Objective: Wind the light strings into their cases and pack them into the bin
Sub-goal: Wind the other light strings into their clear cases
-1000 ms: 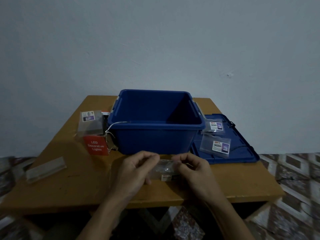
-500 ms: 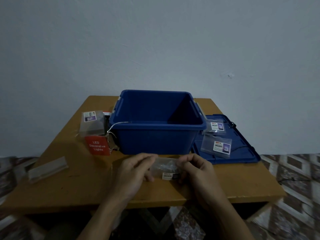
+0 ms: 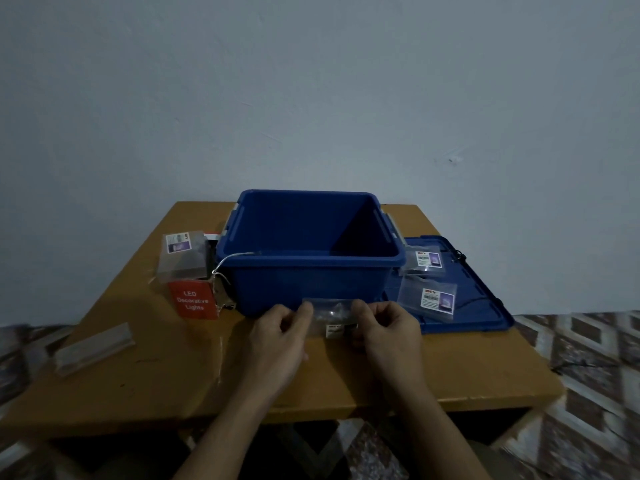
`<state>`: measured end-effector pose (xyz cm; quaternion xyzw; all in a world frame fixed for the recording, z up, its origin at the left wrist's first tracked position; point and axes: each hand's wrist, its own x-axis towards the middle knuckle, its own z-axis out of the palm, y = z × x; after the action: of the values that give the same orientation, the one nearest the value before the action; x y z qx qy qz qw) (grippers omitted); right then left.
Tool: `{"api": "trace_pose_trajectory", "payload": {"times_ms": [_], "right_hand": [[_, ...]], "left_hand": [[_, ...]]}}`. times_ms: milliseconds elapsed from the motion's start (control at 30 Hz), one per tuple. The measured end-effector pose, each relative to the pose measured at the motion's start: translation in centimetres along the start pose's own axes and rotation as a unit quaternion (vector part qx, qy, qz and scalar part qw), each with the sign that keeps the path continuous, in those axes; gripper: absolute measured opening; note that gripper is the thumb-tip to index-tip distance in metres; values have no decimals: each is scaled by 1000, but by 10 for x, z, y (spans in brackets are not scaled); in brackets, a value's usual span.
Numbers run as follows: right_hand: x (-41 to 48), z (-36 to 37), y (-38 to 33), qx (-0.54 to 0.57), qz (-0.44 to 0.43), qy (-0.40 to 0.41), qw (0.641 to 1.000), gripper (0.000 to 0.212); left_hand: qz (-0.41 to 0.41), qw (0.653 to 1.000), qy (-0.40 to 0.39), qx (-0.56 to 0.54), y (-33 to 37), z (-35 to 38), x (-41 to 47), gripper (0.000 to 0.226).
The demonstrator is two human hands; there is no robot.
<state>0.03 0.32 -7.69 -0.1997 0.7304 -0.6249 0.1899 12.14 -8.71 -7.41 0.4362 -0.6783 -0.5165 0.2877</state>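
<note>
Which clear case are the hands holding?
The case in front of the bin, pinched between the left hand and the right hand. The others lie untouched on the lid and by the red box.

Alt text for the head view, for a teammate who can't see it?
Left hand and right hand pinch a small clear plastic case between them, just in front of an open blue plastic bin on a brown wooden table. Two labelled clear cases lie on the blue lid at right.

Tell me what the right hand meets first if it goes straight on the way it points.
Probably the front wall of the blue bin, just beyond the clear case that the right hand and left hand pinch; depth is unclear.
</note>
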Motion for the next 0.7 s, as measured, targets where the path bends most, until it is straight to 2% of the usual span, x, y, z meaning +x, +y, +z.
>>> {"api": "trace_pose_trajectory", "payload": {"times_ms": [267, 433, 533, 700], "right_hand": [[-4, 2, -2, -7, -2, 17, 1000, 34], [-8, -1, -2, 23, 2, 29, 999, 18], [-17, -6, -11, -22, -68, 50, 996, 8], [-29, -2, -37, -90, -263, 40, 960, 16]], "left_hand": [[-20, 1000, 10, -6, 1, 0, 4, 36], [-13, 1000, -11, 0, 4, -10, -2, 34], [33, 999, -31, 25, 13, -22, -15, 29], [138, 990, 15, 33, 42, -55, -31, 23]]}}
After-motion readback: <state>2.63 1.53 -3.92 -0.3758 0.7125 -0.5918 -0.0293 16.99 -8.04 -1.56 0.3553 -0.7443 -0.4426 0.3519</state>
